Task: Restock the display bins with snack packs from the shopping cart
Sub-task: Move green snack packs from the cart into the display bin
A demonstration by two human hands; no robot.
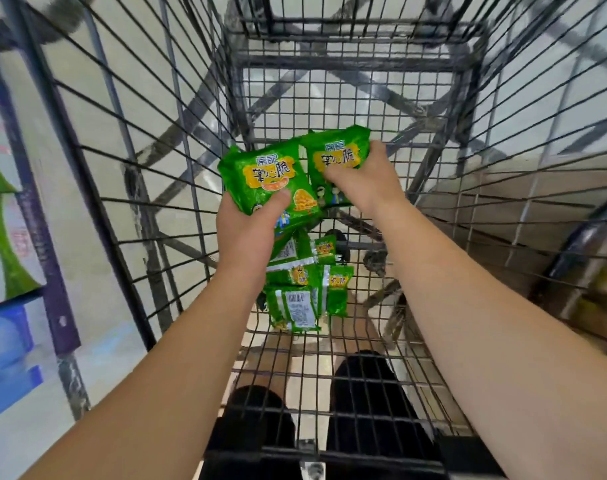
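Note:
Both my arms reach down into the wire shopping cart (177, 188). My left hand (246, 230) grips a green snack pack (264, 178) from below, thumb laid across its front. My right hand (364, 178) holds a second green snack pack (336, 150) from the right side, fingers curled over its edge. The two packs are raised side by side above the cart floor. Several more green snack packs (302, 285) lie in a loose pile on the cart's wire bottom beneath my hands, some face down with the barcode side up.
The cart's wire walls close in on both sides and ahead. A shelf unit with a purple upright (42, 237) and green and blue goods stands at the left. More shelving (593, 289) shows at the right. My dark-trousered legs (364, 410) are seen through the cart floor.

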